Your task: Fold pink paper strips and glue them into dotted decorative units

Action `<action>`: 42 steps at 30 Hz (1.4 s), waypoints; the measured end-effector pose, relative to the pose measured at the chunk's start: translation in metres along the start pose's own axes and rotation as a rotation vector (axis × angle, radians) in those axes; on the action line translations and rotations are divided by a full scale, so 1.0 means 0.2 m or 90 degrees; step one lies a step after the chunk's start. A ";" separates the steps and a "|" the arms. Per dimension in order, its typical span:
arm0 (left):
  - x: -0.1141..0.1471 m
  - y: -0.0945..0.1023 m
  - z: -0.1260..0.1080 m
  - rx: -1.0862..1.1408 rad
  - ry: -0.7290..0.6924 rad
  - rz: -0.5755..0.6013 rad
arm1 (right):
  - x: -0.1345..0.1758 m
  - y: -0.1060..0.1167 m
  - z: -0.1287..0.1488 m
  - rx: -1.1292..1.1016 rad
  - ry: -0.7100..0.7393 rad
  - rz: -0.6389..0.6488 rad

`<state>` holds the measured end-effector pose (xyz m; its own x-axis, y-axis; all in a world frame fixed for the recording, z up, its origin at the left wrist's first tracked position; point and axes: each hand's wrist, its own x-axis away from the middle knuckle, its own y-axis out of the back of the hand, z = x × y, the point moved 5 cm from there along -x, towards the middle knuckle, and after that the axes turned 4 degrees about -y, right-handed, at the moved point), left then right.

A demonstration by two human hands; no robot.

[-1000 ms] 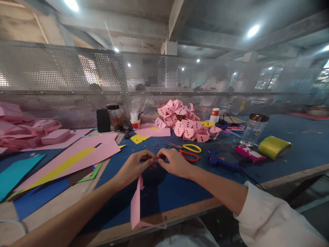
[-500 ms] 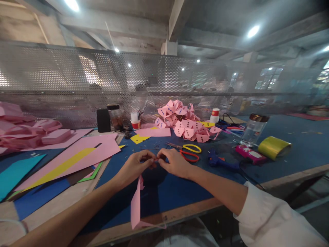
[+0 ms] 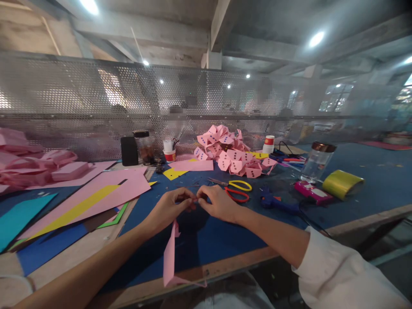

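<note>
Over the blue mat (image 3: 225,240), my left hand (image 3: 169,208) and my right hand (image 3: 219,201) meet with their fingertips pinched close together. Between them shows a small pink bit of a folded pink paper strip (image 3: 170,257). The strip's long end hangs below my left hand, bent and reaching past the table's front edge. My fingers hide most of the pinched part. Just beyond my right hand lie scissors (image 3: 238,191) with one red and one yellow handle, apart from the hand.
Pink folded paper pieces with dark dots (image 3: 231,150) are heaped ahead. Pink and yellow sheets (image 3: 96,197) lie left. A blue glue gun (image 3: 280,201), pink box (image 3: 313,193), yellow tape roll (image 3: 343,184) and clear jar (image 3: 317,165) stand right. A perforated metal screen (image 3: 193,98) closes the back.
Almost nothing differs. Both hands keep the same pinch, and the hanging strip end has shifted very slightly.
</note>
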<state>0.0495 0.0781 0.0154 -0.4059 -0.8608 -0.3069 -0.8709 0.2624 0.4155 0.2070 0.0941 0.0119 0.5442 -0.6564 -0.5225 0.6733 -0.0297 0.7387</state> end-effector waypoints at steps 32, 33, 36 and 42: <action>0.00 0.08 0.01 -0.034 0.021 -0.116 | 0.00 0.05 0.06 -0.108 -0.020 -0.043; 0.00 0.09 0.01 -0.043 0.025 -0.133 | 0.00 0.05 0.08 -0.115 -0.015 -0.034; -0.01 0.12 0.02 -0.062 0.036 -0.171 | 0.02 0.05 0.13 -0.134 -0.003 0.015; -0.01 0.16 0.05 -0.089 0.040 -0.214 | 0.05 -0.02 0.20 -0.172 0.022 0.187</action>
<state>0.0198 0.0924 0.0210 -0.0813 -0.9150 -0.3953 -0.9046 -0.0987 0.4147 0.1901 0.0570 0.0211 0.7469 -0.5814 -0.3227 0.5910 0.3580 0.7229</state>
